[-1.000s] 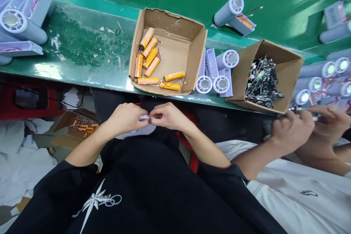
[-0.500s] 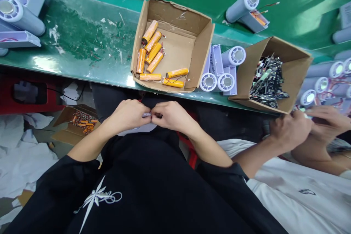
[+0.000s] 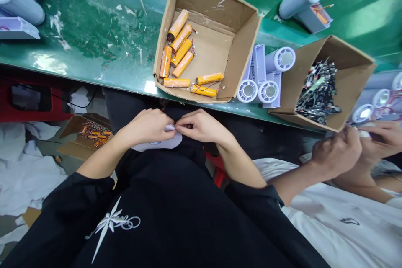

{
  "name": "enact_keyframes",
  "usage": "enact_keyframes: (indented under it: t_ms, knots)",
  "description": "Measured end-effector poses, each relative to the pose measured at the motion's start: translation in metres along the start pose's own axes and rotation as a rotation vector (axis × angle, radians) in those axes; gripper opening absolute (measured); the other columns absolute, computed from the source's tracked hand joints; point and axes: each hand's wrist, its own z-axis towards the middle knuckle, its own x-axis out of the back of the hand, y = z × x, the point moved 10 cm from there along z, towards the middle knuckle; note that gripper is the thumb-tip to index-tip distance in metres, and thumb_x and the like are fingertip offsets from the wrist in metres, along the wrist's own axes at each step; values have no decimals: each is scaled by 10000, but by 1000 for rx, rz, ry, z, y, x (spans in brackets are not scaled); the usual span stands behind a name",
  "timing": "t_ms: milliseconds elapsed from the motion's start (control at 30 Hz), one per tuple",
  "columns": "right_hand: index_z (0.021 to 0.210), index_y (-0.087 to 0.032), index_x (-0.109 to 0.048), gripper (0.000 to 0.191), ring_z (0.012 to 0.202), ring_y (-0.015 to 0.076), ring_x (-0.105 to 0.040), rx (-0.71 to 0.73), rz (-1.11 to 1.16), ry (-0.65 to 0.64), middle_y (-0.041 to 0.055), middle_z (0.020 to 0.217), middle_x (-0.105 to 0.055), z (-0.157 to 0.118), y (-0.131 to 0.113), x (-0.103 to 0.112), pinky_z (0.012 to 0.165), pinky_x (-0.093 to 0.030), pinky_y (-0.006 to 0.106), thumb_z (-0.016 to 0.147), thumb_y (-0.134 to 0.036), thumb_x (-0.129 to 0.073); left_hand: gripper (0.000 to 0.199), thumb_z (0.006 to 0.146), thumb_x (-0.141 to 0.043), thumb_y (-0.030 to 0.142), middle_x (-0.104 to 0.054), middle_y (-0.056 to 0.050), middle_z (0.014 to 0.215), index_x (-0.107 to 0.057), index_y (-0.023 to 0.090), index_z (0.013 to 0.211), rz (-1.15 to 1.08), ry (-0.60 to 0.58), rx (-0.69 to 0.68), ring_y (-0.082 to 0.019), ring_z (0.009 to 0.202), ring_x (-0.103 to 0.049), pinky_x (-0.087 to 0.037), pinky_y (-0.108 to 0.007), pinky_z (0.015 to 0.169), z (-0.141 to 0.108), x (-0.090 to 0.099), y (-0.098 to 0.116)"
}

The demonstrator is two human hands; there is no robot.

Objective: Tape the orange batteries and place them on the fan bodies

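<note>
Left hand [image 3: 150,125] curled tight on a small pale piece [image 3: 170,127] before the green bench [image 3: 100,50], right hand [image 3: 202,126] pinching at its tip, hold unclear, I seem to be working that end, which probably calls for a steady left grip next.

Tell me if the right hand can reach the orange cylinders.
Likely yes: the orange cylinders lie uncovered in the open box ahead of the right hand, now busy at a pale piece.

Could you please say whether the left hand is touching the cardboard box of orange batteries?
Apart: the head view shows the bench edge and dark space between the left hand and the cardboard box.
</note>
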Motion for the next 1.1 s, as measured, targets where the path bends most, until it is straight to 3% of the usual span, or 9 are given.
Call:
enact_keyframes:
  t_ms: [233, 400, 600, 700, 933, 1033, 1100]
  knots:
    - [918, -177, -843, 242, 764, 167, -738, 18, 60, -13, 58, 887, -839, 1, -1, -3, 753, -508, 277, 1046, -217, -642, 304, 931, -589, 414, -815, -56, 874, -872, 306, 924, -23, -84, -16, -279, 856, -765, -487, -329, 750, 5, 4, 3]
    - [901, -181, -839, 233, 741, 158, -725, -35, 113, 42, 52, 873, -832, -1, 3, -5, 739, -504, 276, 1017, -215, -639, 271, 904, -623, 400, -819, -45, 854, -880, 315, 888, -57, -49, 11, -255, 816, -742, -437, -319, 713, 6, 4, 1]
    - [877, -171, -827, 206, 681, 155, -680, -285, 399, 114, 28, 784, -798, -10, 41, -27, 658, -504, 265, 951, -299, -684, 258, 899, -639, 362, -828, -28, 836, -894, 324, 896, -95, 12, 19, -221, 777, -712, -354, -317, 660, 0, 1, -3]
    - [917, -167, -840, 224, 707, 167, -695, -341, 492, 80, 35, 804, -807, -14, 46, -34, 678, -533, 272, 946, -345, -707, 246, 902, -652, 344, -838, -20, 858, -897, 332, 913, -104, 20, 16, -211, 783, -714, -340, -312, 653, -3, 1, -3]
    - [898, -184, -836, 160, 717, 146, -691, -207, 85, 68, 37, 823, -804, -12, 2, -10, 746, -484, 270, 944, -166, -684, 226, 909, -651, 349, -820, -24, 843, -864, 312, 845, -71, 15, 17, -221, 775, -706, -295, -327, 638, -1, -1, -1]
    - [803, -183, -799, 155, 689, 144, -644, -238, -62, 97, 27, 767, -767, -12, 0, -10, 719, -437, 284, 900, -137, -687, 234, 907, -644, 368, -816, -29, 841, -857, 307, 834, -81, 12, 19, -225, 773, -699, -289, -331, 644, -1, -2, -1]
    - [761, -183, -776, 145, 669, 135, -616, -247, -43, 124, 11, 726, -739, -11, 5, -12, 705, -423, 282, 869, -136, -690, 245, 906, -633, 371, -815, -31, 842, -857, 303, 833, -91, 17, 8, -223, 775, -695, -287, -334, 650, -1, -2, 1]
